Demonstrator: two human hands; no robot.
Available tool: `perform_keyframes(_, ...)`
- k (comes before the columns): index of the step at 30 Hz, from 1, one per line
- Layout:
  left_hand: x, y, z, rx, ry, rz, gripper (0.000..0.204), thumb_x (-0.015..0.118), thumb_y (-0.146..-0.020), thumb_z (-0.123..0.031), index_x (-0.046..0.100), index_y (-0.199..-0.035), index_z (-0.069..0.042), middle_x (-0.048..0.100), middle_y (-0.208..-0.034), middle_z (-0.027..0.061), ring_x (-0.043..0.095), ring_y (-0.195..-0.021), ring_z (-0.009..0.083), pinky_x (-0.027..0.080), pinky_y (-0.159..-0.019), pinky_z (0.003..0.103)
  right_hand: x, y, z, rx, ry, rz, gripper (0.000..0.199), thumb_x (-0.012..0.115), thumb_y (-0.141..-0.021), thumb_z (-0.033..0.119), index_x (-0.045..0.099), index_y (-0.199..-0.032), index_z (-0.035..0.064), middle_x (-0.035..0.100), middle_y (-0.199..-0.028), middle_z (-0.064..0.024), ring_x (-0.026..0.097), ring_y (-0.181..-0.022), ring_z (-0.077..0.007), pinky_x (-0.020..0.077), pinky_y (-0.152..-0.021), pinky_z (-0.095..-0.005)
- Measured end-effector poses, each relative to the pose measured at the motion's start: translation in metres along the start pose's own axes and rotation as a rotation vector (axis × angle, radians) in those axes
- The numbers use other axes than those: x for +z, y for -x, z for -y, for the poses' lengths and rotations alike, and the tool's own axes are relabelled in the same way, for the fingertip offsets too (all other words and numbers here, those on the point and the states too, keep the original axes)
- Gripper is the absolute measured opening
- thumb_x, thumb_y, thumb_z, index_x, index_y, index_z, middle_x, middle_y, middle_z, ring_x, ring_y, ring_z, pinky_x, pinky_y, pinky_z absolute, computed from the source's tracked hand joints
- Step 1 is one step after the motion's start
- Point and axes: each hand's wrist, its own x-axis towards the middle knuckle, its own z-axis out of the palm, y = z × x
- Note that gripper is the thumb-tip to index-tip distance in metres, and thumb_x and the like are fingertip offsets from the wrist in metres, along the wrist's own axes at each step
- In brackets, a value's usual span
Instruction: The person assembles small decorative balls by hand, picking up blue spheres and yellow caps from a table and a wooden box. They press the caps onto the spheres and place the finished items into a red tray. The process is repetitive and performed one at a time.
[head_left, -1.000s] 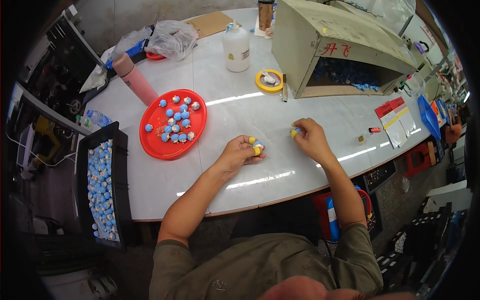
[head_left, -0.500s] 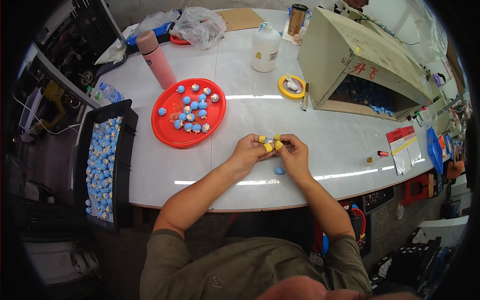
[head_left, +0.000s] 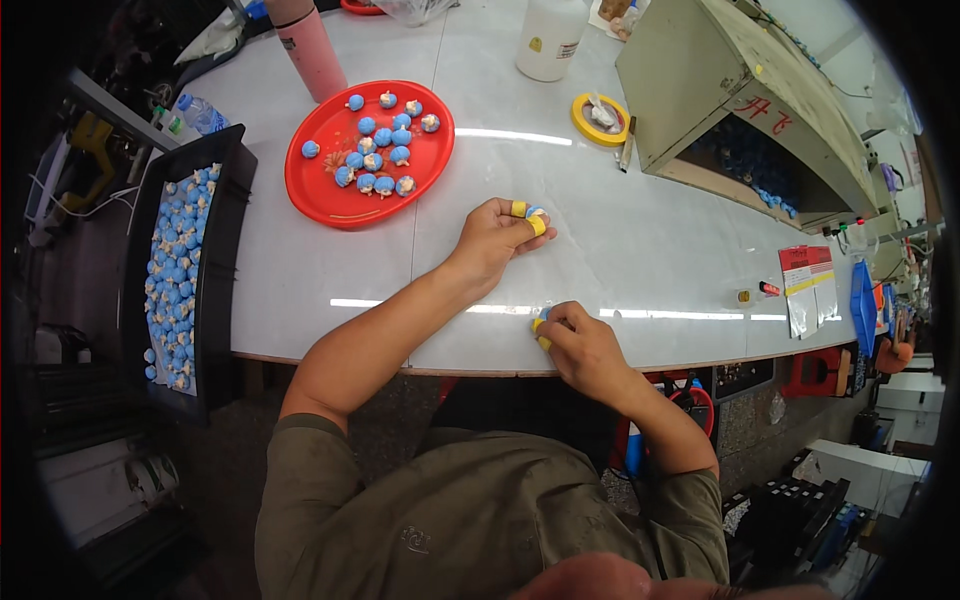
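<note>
My left hand [head_left: 497, 238] rests on the white table [head_left: 640, 250], fingers curled around a small blue ball-shaped piece [head_left: 533, 213]; yellow tape wraps two fingertips. My right hand [head_left: 580, 345] sits near the table's front edge, its yellow-taped fingertips pinching another small blue piece [head_left: 541, 316] against the tabletop. A red round tray [head_left: 330, 190] holding several blue and white pieces lies to the upper left of my left hand.
A black tray [head_left: 215, 260] of many blue pieces hangs off the table's left side. A pink bottle [head_left: 310, 55], a white bottle [head_left: 548, 38], a yellow tape roll [head_left: 600, 118] and a beige box [head_left: 740, 100] with blue pieces inside stand at the back.
The hands, joined together half a second ago, have parted. My right hand has dropped to the blue piece near the front edge; my left stays in place with its piece.
</note>
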Motion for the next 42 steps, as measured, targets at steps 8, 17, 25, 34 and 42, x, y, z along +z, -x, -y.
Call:
perform_keyframes(8, -0.001, 0.0, -0.002, 0.018, -0.031, 0.022, 0.033, 0.069, -0.092, -0.009, 0.047, -0.115, 0.001, 0.066, -0.112, 0.015, 0.068, -0.102, 0.0226, 0.056, -0.089, 0.03, -0.024, -0.021, -0.025, 0.447, -0.556, -0.141, 0.023, 0.067, -0.084, -0.002, 0.062, -0.106, 0.0015, 0.063, -0.092, -0.0063, 0.064, -0.076, -0.0155, 0.0503, -0.065, -0.027)
perform_keyframes(17, -0.003, 0.0, 0.002, 0.019, -0.028, 0.148, 0.03, 0.068, -0.093, -0.012, 0.048, -0.114, -0.002, 0.067, -0.108, 0.0112, 0.068, -0.098, 0.0175, 0.058, -0.084, 0.029, -0.038, -0.069, -0.045, 0.48, -1.201, -0.206, 0.025, 0.07, -0.09, 0.006, 0.06, -0.112, 0.0001, 0.066, -0.094, -0.0056, 0.063, -0.082, -0.0133, 0.0503, -0.068, -0.0238)
perform_keyframes(25, -0.006, -0.004, 0.004, 0.03, 0.045, 0.086, 0.031, 0.068, -0.092, -0.008, 0.048, -0.114, -0.001, 0.063, -0.107, 0.0103, 0.066, -0.098, 0.0166, 0.058, -0.087, 0.028, -0.033, -0.096, -0.043, 0.478, -1.051, -0.227, 0.02, 0.065, -0.094, 0.005, 0.06, -0.111, -0.0017, 0.066, -0.096, -0.0076, 0.063, -0.08, -0.0124, 0.052, -0.069, -0.025)
perform_keyframes(34, -0.005, -0.002, 0.0, -0.017, 0.063, 0.07, 0.028, 0.065, -0.093, -0.005, 0.049, -0.115, -0.001, 0.062, -0.11, 0.0104, 0.065, -0.101, 0.019, 0.057, -0.09, 0.03, -0.008, -0.098, -0.047, 0.42, -0.737, -0.417, 0.015, 0.062, -0.095, 0.004, 0.063, -0.106, -0.0051, 0.064, -0.099, -0.0068, 0.063, -0.083, -0.0105, 0.0514, -0.072, -0.0237)
perform_keyframes(42, -0.01, -0.008, 0.009, 0.004, 0.036, 0.055, 0.027, 0.063, -0.094, -0.005, 0.049, -0.115, 0.001, 0.061, -0.113, 0.0115, 0.064, -0.104, 0.0195, 0.056, -0.093, 0.033, 0.001, -0.095, -0.05, 0.146, -0.497, -0.484, 0.019, 0.064, -0.089, -0.002, 0.063, -0.108, -0.0026, 0.06, -0.105, -0.0092, 0.061, -0.084, -0.0138, 0.0512, -0.073, -0.0261)
